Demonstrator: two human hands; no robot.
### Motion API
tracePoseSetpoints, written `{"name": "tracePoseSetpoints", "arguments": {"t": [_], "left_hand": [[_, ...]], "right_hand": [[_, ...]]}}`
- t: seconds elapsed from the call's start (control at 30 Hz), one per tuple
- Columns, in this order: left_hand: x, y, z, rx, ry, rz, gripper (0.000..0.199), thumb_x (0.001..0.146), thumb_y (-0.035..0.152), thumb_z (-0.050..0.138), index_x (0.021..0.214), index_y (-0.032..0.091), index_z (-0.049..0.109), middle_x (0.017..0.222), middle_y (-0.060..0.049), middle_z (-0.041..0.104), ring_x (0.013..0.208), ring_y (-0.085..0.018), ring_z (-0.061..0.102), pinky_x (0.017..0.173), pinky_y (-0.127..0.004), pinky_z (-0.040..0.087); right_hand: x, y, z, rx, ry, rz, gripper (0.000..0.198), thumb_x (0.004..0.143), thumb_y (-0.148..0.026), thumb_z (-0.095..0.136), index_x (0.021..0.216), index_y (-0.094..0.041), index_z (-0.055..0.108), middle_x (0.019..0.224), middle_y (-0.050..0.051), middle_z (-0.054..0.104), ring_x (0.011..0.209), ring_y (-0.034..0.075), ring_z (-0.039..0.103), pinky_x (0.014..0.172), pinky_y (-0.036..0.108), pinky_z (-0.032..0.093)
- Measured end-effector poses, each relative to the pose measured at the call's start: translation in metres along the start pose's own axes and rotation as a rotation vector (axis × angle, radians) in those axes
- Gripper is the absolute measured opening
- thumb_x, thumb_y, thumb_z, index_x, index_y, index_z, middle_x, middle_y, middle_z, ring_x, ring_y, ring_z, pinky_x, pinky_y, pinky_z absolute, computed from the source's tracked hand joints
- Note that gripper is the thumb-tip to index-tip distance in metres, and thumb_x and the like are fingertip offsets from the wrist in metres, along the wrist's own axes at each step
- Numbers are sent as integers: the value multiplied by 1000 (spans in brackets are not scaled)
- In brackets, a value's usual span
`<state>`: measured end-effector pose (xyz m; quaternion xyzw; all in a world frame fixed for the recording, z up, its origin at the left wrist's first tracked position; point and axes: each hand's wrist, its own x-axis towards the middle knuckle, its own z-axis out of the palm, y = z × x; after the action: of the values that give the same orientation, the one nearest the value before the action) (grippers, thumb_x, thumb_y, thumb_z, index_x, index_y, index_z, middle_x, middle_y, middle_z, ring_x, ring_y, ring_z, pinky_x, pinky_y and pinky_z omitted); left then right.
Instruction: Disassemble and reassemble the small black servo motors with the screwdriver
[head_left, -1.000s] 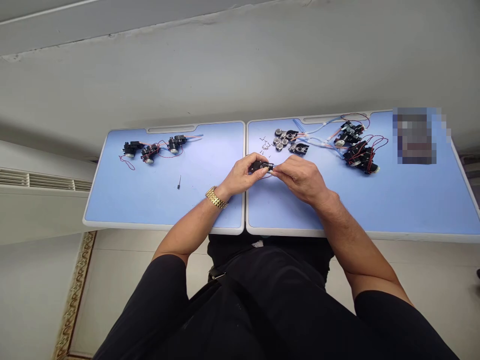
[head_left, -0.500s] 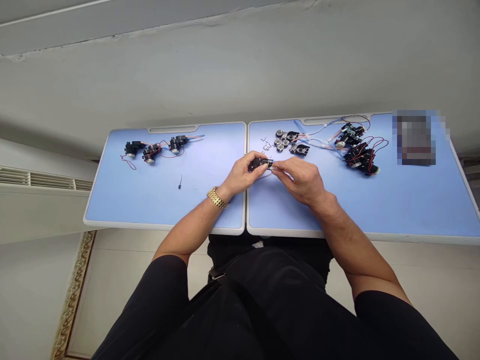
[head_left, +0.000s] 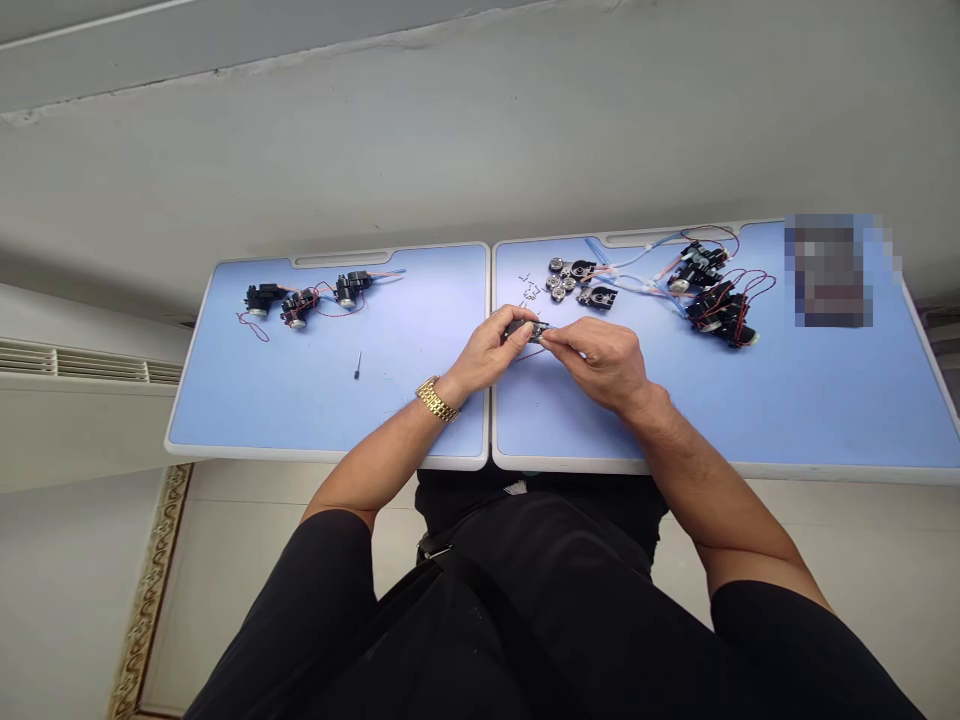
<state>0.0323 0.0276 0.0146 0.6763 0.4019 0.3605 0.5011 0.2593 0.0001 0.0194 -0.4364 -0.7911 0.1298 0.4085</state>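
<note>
Head view, the only one here: the small black part is up in both hands, right over the right-hand table, near the seam with the left one. The left hand has it in a narrow pinch, thumb on the near side and fingers along the far side. The right hand is bunched up too, thumb and finger squeezed onto its right end — can't tell if there's something tiny tucked between those tips.

Handling-wise, I'd guess it's light and stiff, hard plastic by the look of it, maybe a bit slick. The body should take a firm pinch; I'd hold it by the long sides like the left hand does and go easy on the right end, where the fiddly bits seem to be. A thin lead shows just below the grip, probably the fragile bit — don't tug it.

Just beyond the grip there are loose screws, easy to knock about. Beyond and to the right sit round metal parts and black housings, with wired assemblies further right. A small screwdriver lies well left of the grip.
</note>
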Motion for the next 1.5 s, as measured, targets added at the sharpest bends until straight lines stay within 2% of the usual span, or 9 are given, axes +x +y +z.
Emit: {"name": "tracePoseSetpoints", "arguments": {"t": [0.3, 0.53, 0.7, 0.8, 0.97, 1.23, 1.4, 1.5], "left_hand": [[0, 0, 0, -81, 25, -6, 52, 108, 70, 65, 123, 20, 71, 94, -4, 67, 77, -15, 64, 75, -32, 57], [1, -4, -1, -149, 17, -31, 54, 105, 72, 68, 121, 21, 72, 93, -4, 68, 76, -15, 65, 73, -32, 59], [3, -7, 0, -266, 10, -70, 56, 100, 73, 74, 119, 21, 73, 97, -4, 69, 75, -14, 64, 70, -31, 57], [3, -6, 1, -296, 18, -94, 57, 96, 73, 80, 118, 20, 74, 98, -4, 70, 75, -13, 65, 71, -30, 56], [3, -3, 3, -346, 31, -185, 62, 81, 64, 98, 117, 19, 75, 97, -2, 73, 72, -11, 63, 69, -27, 55], [4, -6, 3, -469, 7, -160, 57, 77, 57, 102, 111, 19, 76, 91, -2, 74, 76, -13, 67, 73, -29, 59], [4, -3, -1, -384, 51, -64, 54, 77, 55, 103, 109, 20, 78, 92, -1, 71, 76, -11, 63, 70, -26, 52], [5, -1, -4, -265, 89, -5, 51, 79, 55, 102, 109, 20, 80, 100, -3, 73, 83, -13, 64, 73, -27, 52]], "right_hand": [[0, -8, 1, -132, -1, -55, 30, 114, -34, 60, 97, -28, 84, 91, 4, 88, 84, 23, 81, 79, 38, 60], [-1, -7, -2, -84, -42, -50, 28, 114, -34, 60, 100, -29, 83, 103, 6, 89, 94, 24, 82, 89, 41, 63], [-2, -6, 0, -138, -18, -93, 27, 114, -31, 60, 104, -29, 85, 105, 5, 90, 93, 24, 83, 87, 41, 64], [-2, -7, 1, -176, 9, -123, 26, 114, -29, 61, 107, -28, 85, 105, 4, 90, 92, 24, 83, 85, 40, 65], [-1, -10, 0, -134, -13, -114, 27, 114, -27, 60, 108, -30, 86, 107, 4, 90, 95, 24, 85, 90, 41, 66], [0, -11, 5, -32, 114, -180, 18, 111, -23, 67, 112, -28, 84, 106, 5, 90, 96, 24, 87, 89, 40, 69], [0, -9, 8, 12, 189, -110, 12, 109, -34, 73, 107, -25, 81, 91, 4, 87, 80, 21, 83, 75, 34, 65], [1, -8, 6, 140, 97, 60, 27, 108, -49, 71, 97, -26, 77, 84, 2, 84, 71, 18, 76, 68, 33, 61]]}}
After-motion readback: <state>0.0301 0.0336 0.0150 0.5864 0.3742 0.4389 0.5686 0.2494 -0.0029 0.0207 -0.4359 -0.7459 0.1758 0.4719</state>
